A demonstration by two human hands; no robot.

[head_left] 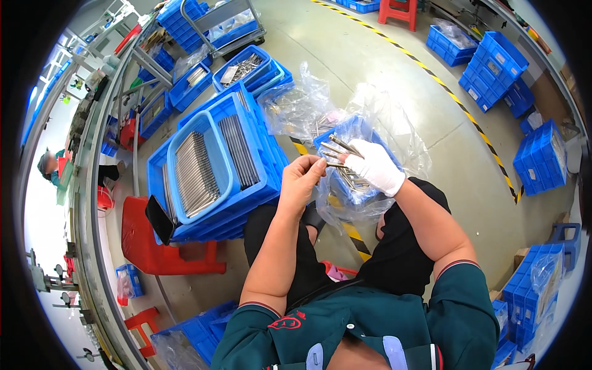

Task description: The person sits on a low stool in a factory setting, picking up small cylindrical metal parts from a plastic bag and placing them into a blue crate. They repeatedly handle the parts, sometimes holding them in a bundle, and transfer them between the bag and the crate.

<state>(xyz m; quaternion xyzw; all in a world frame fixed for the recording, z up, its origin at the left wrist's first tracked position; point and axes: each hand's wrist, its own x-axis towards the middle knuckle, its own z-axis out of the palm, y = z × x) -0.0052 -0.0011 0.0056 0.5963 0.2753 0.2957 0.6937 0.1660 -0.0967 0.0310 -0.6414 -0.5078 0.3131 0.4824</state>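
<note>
My right hand (375,166), in a white glove, is closed around several slim metal rods (333,150) that fan out toward the left. With its thumb and fingertips pressed together, my bare left hand (302,179) pinches the end of one of these rods. Under both hands stands a blue crate (377,140) lined with clear plastic, where loose metal rods (351,180) lie. To the left, a light blue basket (230,161) holds many similar rods (196,169) laid side by side in a neat row. It rests on a larger blue crate (262,192).
Grey rods (238,151) fill the crate beside the basket. A dark flat device (160,220) leans at its near corner, by a red stool (139,237). Clear plastic bags (296,102) spread around the lined crate. Blue crates (493,71) stack at right, beyond striped floor tape (453,95).
</note>
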